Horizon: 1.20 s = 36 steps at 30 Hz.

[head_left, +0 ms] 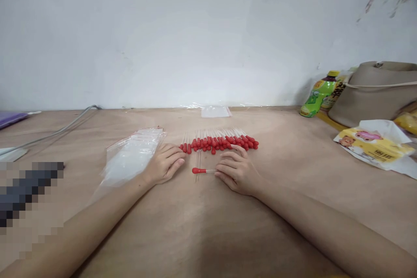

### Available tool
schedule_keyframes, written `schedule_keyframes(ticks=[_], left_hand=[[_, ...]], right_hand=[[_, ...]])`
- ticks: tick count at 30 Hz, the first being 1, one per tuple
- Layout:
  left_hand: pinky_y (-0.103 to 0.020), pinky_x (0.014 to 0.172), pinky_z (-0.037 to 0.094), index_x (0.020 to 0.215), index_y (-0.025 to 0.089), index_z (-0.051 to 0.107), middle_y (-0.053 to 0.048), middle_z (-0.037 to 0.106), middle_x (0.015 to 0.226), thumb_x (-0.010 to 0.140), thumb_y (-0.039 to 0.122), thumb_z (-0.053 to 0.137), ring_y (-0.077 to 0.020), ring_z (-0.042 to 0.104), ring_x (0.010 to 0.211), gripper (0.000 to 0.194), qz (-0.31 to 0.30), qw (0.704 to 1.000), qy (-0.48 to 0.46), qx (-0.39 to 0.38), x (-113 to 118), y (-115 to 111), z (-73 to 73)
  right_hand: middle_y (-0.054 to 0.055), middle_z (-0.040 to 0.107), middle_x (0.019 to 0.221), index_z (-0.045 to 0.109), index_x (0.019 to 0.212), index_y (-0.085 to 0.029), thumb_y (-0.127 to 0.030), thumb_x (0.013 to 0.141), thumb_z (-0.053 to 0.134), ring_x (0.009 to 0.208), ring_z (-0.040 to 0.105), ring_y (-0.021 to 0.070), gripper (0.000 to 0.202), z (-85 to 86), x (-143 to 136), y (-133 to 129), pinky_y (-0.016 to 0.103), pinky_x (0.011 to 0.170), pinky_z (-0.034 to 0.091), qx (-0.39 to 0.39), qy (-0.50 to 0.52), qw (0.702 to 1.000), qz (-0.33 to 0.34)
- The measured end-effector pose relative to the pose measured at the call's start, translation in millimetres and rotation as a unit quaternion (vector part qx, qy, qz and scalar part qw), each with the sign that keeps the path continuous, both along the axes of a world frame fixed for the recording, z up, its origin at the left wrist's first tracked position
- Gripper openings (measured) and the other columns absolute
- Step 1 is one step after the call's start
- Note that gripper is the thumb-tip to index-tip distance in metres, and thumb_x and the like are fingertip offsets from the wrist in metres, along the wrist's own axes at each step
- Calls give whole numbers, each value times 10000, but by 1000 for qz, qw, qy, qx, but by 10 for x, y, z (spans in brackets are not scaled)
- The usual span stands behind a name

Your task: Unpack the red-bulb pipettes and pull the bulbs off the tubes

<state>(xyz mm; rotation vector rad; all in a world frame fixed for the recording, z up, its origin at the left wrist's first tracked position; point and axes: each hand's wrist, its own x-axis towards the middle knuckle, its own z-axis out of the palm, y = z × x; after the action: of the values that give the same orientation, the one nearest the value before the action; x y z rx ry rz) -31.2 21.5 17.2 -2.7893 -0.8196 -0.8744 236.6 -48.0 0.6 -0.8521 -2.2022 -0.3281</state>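
Step in hand, as judged: one loose dropper being handled apart from the rest. It is lying crosswise on the worktop, red bulb to the left, just on the near side of the row of droppers. Its glass end is pinched by the fingers of the right hand, as far as can be seen; tip hidden under them. Two thin glass stems are crossed by it, running toward the near edge.

The left hand is set down at the row's left end, fingers loosely curved, thumb apart, nothing seen gripped. Contact with the end bulb can't be told. Clear bags are fanned out beside that hand; one more bag is lying flat near the wall.

Next move, as judged: a light hold on the glass is called for, and the loose dropper should be lifted clear of the crossed stems before any turn, without the packed bulbs being nudged. Free fingers of the right hand are close to the row, so little room is left there.
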Motion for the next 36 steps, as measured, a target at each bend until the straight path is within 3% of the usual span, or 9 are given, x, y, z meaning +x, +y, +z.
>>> schedule_keyframes(ticks=[4, 8, 12, 19, 24, 30, 36], left_hand=[[-371, 798, 416, 923, 210, 625, -45, 656, 888, 855, 263, 397, -205, 543, 865, 243, -14, 999, 29, -3, 46, 28, 100], [-372, 878, 405, 1033, 198, 585, -64, 616, 1019, 883, 267, 383, -197, 531, 967, 261, 27, 997, -15, -69, 305, -289, 171], [-333, 862, 453, 1084, 202, 569, -71, 595, 1071, 863, 284, 468, -181, 544, 981, 257, 7, 990, -54, -127, 520, -588, 73], [-395, 901, 453, 934, 194, 642, -59, 637, 1036, 826, 239, 553, -206, 546, 1041, 147, -54, 996, -71, -22, 508, -465, -109], [-431, 925, 444, 935, 171, 629, -67, 645, 1052, 819, 232, 567, -220, 541, 1078, 145, -65, 996, -55, 11, 504, -455, -115], [-399, 926, 468, 980, 145, 599, -72, 668, 986, 823, 186, 552, -196, 583, 1023, 168, -81, 993, -62, 59, 513, -474, -121], [-388, 936, 466, 953, 136, 610, -79, 667, 991, 823, 152, 529, -186, 603, 984, 154, -92, 991, -23, 94, 520, -498, -76]], right_hand=[[-8, 673, 777, 631, 805, -223, -248, 833, 509, 897, 561, 166, 128, 7, -3, -1, 442, 1004, 248, 5, 2, 1000, 5], [-5, 672, 790, 629, 817, -218, -247, 831, 512, 897, 560, 168, 122, 10, 1, -3, 444, 1006, 241, 2, -1, 1000, 5], [-4, 673, 781, 631, 816, -214, -247, 827, 519, 888, 561, 165, 118, 7, 2, -3, 441, 1004, 244, 2, -1, 1000, 4], [-12, 678, 771, 631, 830, -216, -255, 818, 540, 883, 560, 156, 101, -31, 2, 18, 428, 990, 267, 9, 4, 1000, 23], [-2, 683, 800, 634, 849, -200, -248, 810, 555, 867, 571, 162, 100, -27, -12, 20, 394, 910, 364, 5, 13, 999, 32], [75, 672, 947, 597, 1002, -140, -319, 834, 533, 909, 594, 175, 253, -78, -86, 48, 325, 804, 486, 4, 13, 997, 70], [101, 674, 889, 605, 877, -105, -181, 852, 488, 868, 626, 153, 142, -131, -133, 37, 280, 848, 506, -8, 23, 995, 93]])
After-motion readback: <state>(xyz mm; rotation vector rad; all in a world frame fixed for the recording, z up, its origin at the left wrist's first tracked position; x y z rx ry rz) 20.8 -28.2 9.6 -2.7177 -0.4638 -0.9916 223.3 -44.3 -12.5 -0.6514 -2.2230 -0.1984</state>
